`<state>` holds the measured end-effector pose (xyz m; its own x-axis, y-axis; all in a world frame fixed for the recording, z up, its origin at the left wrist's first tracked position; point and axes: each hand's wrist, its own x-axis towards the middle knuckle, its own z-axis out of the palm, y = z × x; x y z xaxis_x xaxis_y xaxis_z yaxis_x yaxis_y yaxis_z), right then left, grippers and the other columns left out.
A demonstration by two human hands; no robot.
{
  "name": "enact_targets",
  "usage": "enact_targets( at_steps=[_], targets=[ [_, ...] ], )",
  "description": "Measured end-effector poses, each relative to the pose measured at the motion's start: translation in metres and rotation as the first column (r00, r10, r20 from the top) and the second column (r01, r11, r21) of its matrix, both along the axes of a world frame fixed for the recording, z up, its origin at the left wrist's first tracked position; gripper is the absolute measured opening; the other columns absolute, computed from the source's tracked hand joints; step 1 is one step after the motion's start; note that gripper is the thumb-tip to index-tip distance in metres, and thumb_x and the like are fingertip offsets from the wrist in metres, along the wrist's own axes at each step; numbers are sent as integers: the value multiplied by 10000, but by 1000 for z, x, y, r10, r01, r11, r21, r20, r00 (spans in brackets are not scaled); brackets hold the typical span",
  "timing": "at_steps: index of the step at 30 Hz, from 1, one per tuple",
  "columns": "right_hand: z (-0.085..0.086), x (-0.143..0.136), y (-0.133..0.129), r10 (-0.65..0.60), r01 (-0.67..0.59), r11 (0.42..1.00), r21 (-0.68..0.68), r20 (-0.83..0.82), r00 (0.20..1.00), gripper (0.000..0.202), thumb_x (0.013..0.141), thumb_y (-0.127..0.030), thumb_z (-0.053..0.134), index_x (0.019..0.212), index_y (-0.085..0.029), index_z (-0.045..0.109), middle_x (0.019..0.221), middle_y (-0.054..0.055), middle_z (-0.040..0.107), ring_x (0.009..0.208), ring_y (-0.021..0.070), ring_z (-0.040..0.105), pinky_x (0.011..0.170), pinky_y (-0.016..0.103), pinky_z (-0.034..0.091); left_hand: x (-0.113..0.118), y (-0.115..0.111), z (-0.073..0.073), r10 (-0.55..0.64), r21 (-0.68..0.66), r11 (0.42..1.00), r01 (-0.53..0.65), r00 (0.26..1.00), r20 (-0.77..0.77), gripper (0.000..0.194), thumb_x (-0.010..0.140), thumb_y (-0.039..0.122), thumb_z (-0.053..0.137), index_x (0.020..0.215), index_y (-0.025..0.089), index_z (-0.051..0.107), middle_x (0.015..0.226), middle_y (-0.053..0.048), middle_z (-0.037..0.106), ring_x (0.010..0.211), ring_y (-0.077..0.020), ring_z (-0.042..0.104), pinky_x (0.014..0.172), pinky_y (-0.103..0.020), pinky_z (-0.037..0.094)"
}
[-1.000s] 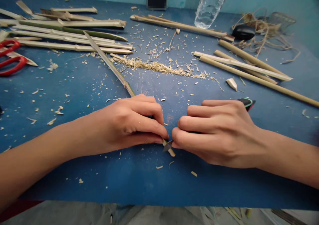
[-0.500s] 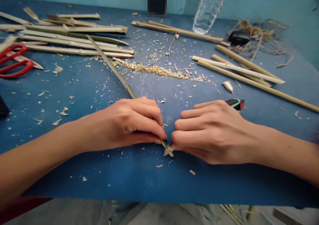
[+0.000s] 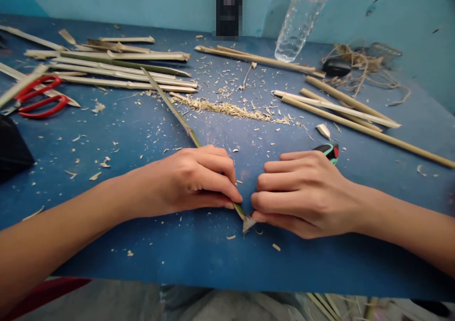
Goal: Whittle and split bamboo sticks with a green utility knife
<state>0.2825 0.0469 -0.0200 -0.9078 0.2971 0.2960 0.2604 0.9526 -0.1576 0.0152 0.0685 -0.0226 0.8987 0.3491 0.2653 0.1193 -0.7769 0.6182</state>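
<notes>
My left hand point(image 3: 202, 178) is closed on a long, thin green bamboo strip point(image 3: 174, 110), which slants from the upper left down toward the table's front. Its near end comes out below my fingertips and meets a small pale blade tip point(image 3: 249, 224). My right hand point(image 3: 305, 193) is wrapped round a cutter knife with a black and teal handle point(image 3: 329, 152); the handle's end shows behind my knuckles, and most of it is hidden by the hand. The two hands are close together but apart.
Split bamboo strips point(image 3: 121, 81) and red-handled scissors point(image 3: 44, 98) lie at the left. Shavings point(image 3: 227, 107) are strewn mid-table. Bamboo sticks point(image 3: 355, 114), a water bottle point(image 3: 302, 22), a black mouse-like object point(image 3: 336, 67) and tangled string point(image 3: 362, 69) are at the back and right.
The view has shifted, so more of the scissors and bottle shows. My hands have moved slightly apart, and a little more of the strip's near end sticks out past my left fingertips.
</notes>
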Motion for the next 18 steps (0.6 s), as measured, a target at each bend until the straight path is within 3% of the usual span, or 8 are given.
enact_targets(
  at_steps=[3,8,18],
  targets=[
    [-3,0,-3,-58,65,989,133,-61,996,315,1091,-351,557,837,-205,671,706,-39,583,638,150,415,575,340,228,0,-1,0,10,-16,1000,-11,1000,-19,127,984,152,712,1072,219,775,962,-58,753,927,-185,654,882,-307,493],
    [-4,-1,-7,-80,95,975,202,-82,993,270,1069,-362,603,860,-209,680,718,-40,607,635,157,411,565,347,223,2,-1,2,22,-30,999,-23,1000,-17,114,979,149,718,1051,217,775,951,-49,745,932,-180,652,885,-296,496],
    [-3,-5,-5,-82,96,976,193,-76,994,281,1098,-360,556,874,-219,651,722,-52,587,643,144,410,557,339,232,2,-2,4,22,-41,999,-24,999,-41,109,980,144,704,1041,215,759,953,-45,724,920,-189,650,875,-296,482]
  ],
)
